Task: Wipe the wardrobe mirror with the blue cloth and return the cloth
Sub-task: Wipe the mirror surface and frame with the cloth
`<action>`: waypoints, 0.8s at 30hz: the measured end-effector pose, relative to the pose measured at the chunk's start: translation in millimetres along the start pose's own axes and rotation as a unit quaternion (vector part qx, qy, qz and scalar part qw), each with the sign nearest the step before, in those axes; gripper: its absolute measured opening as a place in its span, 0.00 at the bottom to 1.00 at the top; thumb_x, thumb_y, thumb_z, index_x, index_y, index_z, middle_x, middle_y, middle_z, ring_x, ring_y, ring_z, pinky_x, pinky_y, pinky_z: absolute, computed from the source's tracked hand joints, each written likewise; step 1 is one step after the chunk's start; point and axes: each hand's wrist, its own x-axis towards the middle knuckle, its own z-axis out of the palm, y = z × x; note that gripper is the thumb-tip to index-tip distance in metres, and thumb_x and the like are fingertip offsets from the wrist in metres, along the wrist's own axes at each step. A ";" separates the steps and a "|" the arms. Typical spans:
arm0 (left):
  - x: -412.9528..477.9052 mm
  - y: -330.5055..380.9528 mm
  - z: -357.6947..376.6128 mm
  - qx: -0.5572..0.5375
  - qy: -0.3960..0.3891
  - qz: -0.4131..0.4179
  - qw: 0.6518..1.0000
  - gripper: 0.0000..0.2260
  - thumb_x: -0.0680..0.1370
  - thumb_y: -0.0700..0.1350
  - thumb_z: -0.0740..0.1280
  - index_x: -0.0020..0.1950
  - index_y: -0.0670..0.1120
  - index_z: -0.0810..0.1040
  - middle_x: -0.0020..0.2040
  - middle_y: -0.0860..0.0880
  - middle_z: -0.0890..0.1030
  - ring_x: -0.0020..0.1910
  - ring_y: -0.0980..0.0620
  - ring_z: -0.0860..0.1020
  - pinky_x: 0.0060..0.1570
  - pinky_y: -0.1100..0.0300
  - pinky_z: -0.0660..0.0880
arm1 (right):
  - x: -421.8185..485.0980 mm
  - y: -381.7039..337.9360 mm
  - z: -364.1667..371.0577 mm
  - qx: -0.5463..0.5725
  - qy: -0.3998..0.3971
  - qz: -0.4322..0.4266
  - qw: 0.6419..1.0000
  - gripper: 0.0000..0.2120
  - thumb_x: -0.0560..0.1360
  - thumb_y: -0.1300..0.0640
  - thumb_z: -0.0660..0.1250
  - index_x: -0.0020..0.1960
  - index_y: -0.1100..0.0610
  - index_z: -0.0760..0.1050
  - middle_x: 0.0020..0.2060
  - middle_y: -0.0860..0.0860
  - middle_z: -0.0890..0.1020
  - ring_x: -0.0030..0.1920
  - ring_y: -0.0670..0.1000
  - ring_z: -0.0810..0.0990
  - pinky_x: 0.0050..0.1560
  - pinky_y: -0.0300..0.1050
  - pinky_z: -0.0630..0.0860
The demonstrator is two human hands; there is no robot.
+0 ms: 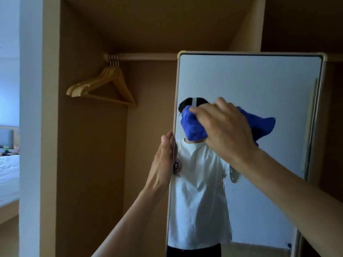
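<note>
— Where does the one view look from?
— From the person's head, through a wide-angle lens, facing forward and slightly down into the wardrobe (92,145).
— How near is it?
— Near: the mirror (250,80) fills the right half of the frame, and its lower end runs off the bottom.

Lighting: dim; wardrobe (92,154) interior brown and shadowed. Cool bluish daylight enters from the room at left. Pale, even reflection in mirror (250,80). Sharpness: soft overall; cloth (194,127) edges slightly blurred. Verticals lean toward frame edges.
</note>
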 end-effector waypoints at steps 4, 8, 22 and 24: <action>1.1 -4.8 5.2 0.038 0.028 0.013 0.999 0.26 0.79 0.72 0.47 0.74 0.70 0.68 0.70 0.60 0.78 0.70 0.56 0.75 0.71 0.51 0.72 | -61.7 -33.4 18.7 0.008 -0.032 -0.066 0.997 0.17 0.75 0.65 0.60 0.61 0.58 0.77 0.50 0.54 0.83 0.49 0.57 0.78 0.53 0.54 0.76; -1.2 -10.9 18.6 0.061 0.067 0.035 0.995 0.23 0.84 0.65 0.48 0.78 0.63 0.67 0.72 0.52 0.77 0.71 0.50 0.75 0.71 0.48 0.73 | -67.5 -23.8 16.4 0.017 -0.032 -0.067 0.997 0.14 0.74 0.65 0.64 0.59 0.57 0.78 0.49 0.53 0.83 0.48 0.56 0.78 0.52 0.52 0.76; -4.0 -17.8 32.0 0.100 0.124 0.047 0.986 0.21 0.86 0.59 0.54 0.80 0.62 0.61 0.64 0.67 0.72 0.70 0.58 0.70 0.63 0.64 0.66 | -92.9 12.5 7.5 0.002 -0.070 -0.075 0.995 0.19 0.72 0.69 0.53 0.55 0.56 0.76 0.45 0.51 0.80 0.44 0.55 0.73 0.53 0.53 0.74; -4.6 -19.4 34.0 0.110 0.130 0.051 0.984 0.22 0.86 0.59 0.55 0.81 0.62 0.60 0.66 0.64 0.70 0.68 0.60 0.69 0.63 0.63 0.64 | -92.8 16.2 6.2 0.019 -0.067 -0.068 0.995 0.20 0.72 0.69 0.54 0.56 0.56 0.77 0.45 0.51 0.81 0.44 0.54 0.74 0.49 0.52 0.75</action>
